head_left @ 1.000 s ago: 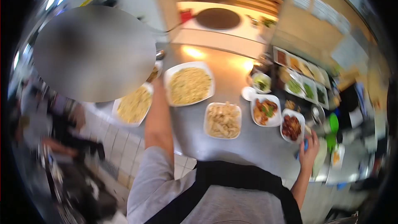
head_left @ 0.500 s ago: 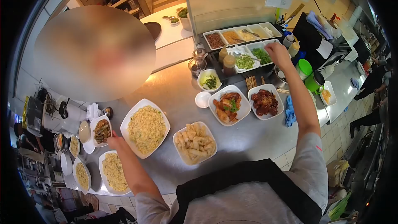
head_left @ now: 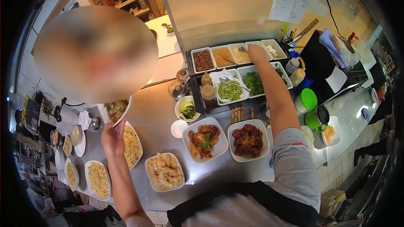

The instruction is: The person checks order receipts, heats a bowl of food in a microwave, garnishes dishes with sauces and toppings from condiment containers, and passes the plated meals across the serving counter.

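Observation:
My left hand is raised at the left, its fingers closed on the lower edge of a white dish of brown food, partly hidden by the blurred oval. My right hand is over the back row of topping trays, fingers pinched at the handle of a spoon whose head rests in a yellowish topping. To the left are trays of orange topping and dark red topping. Chopped greens and leafy herbs fill the front row.
On the steel counter stand white dishes of glazed meat, garnished chicken, pale fried pieces and fried rice. More rice plates are at the left. Squeeze bottles and green-lidded containers flank the trays.
My left hand has lifted the dish of brown food off the counter. My right hand has moved left from above the herb trays to the spoon. The view has shifted right.

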`<act>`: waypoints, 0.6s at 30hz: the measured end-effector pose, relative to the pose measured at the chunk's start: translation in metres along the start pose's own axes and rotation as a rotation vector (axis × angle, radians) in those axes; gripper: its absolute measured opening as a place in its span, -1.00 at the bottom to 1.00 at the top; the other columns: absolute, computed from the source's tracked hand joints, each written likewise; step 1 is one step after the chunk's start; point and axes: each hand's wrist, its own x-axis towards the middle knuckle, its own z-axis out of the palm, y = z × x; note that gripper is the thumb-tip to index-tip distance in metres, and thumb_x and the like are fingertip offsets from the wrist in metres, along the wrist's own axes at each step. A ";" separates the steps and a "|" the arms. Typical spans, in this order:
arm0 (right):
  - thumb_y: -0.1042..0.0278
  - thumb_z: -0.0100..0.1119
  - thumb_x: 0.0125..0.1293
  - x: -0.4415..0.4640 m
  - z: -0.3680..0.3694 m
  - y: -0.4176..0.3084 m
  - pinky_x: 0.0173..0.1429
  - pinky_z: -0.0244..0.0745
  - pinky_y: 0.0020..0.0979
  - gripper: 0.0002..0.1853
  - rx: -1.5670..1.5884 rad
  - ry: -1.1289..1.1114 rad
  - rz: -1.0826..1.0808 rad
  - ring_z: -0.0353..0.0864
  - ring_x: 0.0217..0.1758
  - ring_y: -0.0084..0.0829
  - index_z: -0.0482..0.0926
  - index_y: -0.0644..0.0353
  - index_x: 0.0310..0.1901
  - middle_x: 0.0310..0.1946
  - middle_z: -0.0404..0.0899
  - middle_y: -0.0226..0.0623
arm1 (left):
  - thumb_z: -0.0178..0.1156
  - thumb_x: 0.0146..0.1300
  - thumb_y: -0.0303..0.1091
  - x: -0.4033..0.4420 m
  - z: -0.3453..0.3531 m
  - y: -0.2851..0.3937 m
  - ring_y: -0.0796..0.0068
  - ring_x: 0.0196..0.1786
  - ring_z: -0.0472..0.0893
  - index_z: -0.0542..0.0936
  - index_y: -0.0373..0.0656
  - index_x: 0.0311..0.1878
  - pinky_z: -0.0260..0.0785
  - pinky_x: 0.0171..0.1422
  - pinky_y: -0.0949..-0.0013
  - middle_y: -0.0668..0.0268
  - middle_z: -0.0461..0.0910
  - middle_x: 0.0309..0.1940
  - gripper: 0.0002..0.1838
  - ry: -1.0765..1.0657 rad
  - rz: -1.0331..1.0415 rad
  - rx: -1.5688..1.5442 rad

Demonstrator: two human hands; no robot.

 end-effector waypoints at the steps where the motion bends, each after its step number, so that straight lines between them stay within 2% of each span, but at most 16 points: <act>1: 0.40 -0.03 0.27 0.008 0.006 0.007 -0.07 0.58 -0.14 -0.80 0.009 -0.003 -0.034 0.66 -0.11 -0.12 0.62 0.18 -0.23 -0.20 0.64 -0.09 | 0.07 0.15 -0.50 -0.002 0.029 -0.010 0.03 0.03 0.58 0.37 -0.56 0.04 0.49 0.23 0.22 -0.07 0.52 0.00 -0.59 -0.046 -0.019 0.007; 3: 0.41 -0.02 0.25 0.013 0.008 0.014 -0.09 0.58 -0.13 -0.80 0.011 -0.012 -0.102 0.66 -0.13 -0.11 0.63 0.18 -0.24 -0.22 0.65 -0.08 | 0.06 0.16 -0.50 0.000 0.081 -0.032 0.02 0.03 0.58 0.35 -0.55 0.02 0.50 0.21 0.22 -0.13 0.52 -0.01 -0.61 -0.125 -0.087 0.007; 5: 0.41 -0.01 0.23 0.010 -0.009 0.009 -0.11 0.58 -0.12 -0.80 -0.006 -0.027 -0.175 0.66 -0.14 -0.09 0.64 0.19 -0.25 -0.24 0.65 -0.06 | 0.09 0.16 -0.48 0.001 0.129 -0.056 0.01 0.01 0.60 0.37 -0.52 0.03 0.50 0.22 0.25 -0.09 0.54 -0.02 -0.60 -0.172 -0.130 0.026; 7: 0.42 0.01 0.21 0.000 -0.021 0.002 -0.11 0.57 -0.11 -0.80 0.039 -0.060 -0.230 0.66 -0.15 -0.09 0.65 0.20 -0.29 -0.27 0.66 -0.04 | 0.04 0.18 -0.49 0.000 0.177 -0.076 -0.02 -0.01 0.60 0.30 -0.55 0.07 0.51 0.21 0.26 -0.14 0.49 0.00 -0.58 -0.207 -0.181 0.038; 9: 0.43 0.02 0.17 -0.003 -0.013 0.003 -0.10 0.56 -0.12 -0.81 0.113 -0.088 -0.283 0.66 -0.17 -0.08 0.67 0.22 -0.35 -0.30 0.65 -0.01 | -0.01 0.20 -0.51 0.009 0.208 -0.095 -0.01 -0.06 0.60 0.32 -0.58 0.01 0.55 0.15 0.21 -0.13 0.51 -0.09 -0.64 -0.240 -0.227 0.057; 12: 0.48 0.05 0.11 -0.008 -0.008 0.003 -0.05 0.50 -0.14 -0.81 0.215 -0.198 -0.230 0.63 -0.13 -0.07 0.66 0.11 -0.29 -0.29 0.64 -0.03 | -0.06 0.23 -0.51 0.016 0.246 -0.115 0.00 -0.12 0.61 0.33 -0.61 -0.04 0.59 0.08 0.19 -0.13 0.53 -0.15 -0.67 -0.299 -0.256 0.127; 15: 0.47 0.06 0.12 -0.002 -0.005 0.014 -0.25 0.51 -0.22 -0.84 0.176 -0.261 -0.390 0.65 -0.33 -0.16 0.64 0.18 -0.32 -0.39 0.65 -0.07 | -0.08 0.24 -0.50 0.028 0.270 -0.130 0.03 -0.17 0.63 0.35 -0.62 -0.05 0.61 0.01 0.22 -0.13 0.53 -0.18 -0.68 -0.325 -0.263 0.198; 17: 0.47 0.05 0.13 0.006 0.013 0.032 -0.44 0.40 -0.30 -0.84 0.364 -0.351 -0.383 0.53 -0.52 -0.31 0.64 0.22 -0.32 -0.52 0.59 -0.20 | -0.08 0.23 -0.49 0.032 0.283 -0.135 0.06 -0.25 0.65 0.37 -0.61 -0.09 0.64 -0.06 0.26 -0.13 0.53 -0.23 -0.70 -0.322 -0.238 0.229; 18: 0.47 0.04 0.14 0.006 0.009 0.034 -0.51 0.33 -0.34 -0.84 0.503 -0.417 -0.290 0.46 -0.58 -0.39 0.64 0.23 -0.33 -0.57 0.54 -0.27 | -0.07 0.23 -0.49 0.035 0.288 -0.137 0.06 -0.26 0.65 0.37 -0.61 -0.10 0.64 -0.07 0.27 -0.12 0.53 -0.24 -0.70 -0.309 -0.233 0.261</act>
